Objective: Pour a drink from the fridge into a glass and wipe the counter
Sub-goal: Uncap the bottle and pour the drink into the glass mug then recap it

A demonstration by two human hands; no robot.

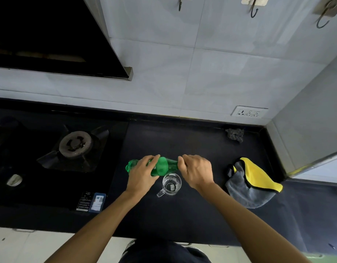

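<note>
— So, where is the green bottle (162,166) sitting right now?

— It is being held on its side just above the dark counter (182,215), base pointing toward the stove and neck pointing right. Both hands are holding it.

— How is each hand lying?

— The left hand (143,173) is wrapping round the bottle's body, fingers curling over the top and partly covering the label. The right hand (198,171) is closing round the neck end with its fingers bunched and curled. The cap end is hiding under them, so I cannot tell whether a cap is on.

— And the glass?

— The glass mug (171,184) is standing upright on the counter, just below the bottle and between the two wrists. Its handle is pointing toward the person and to their left. Something small and pale is showing through its bottom.

— Is anything for wiping lying nearby?

— A grey and yellow cloth (253,185) is lying crumpled on the counter to the right of the right hand, apart from the mug. A dark scouring pad (235,134) is sitting farther back, near the wall.

— What else is showing?

— A gas burner (75,142) is sitting to the left, a wall socket (249,112) is showing above the counter's back edge, and hooks (254,10) are hanging on the tiles.
</note>
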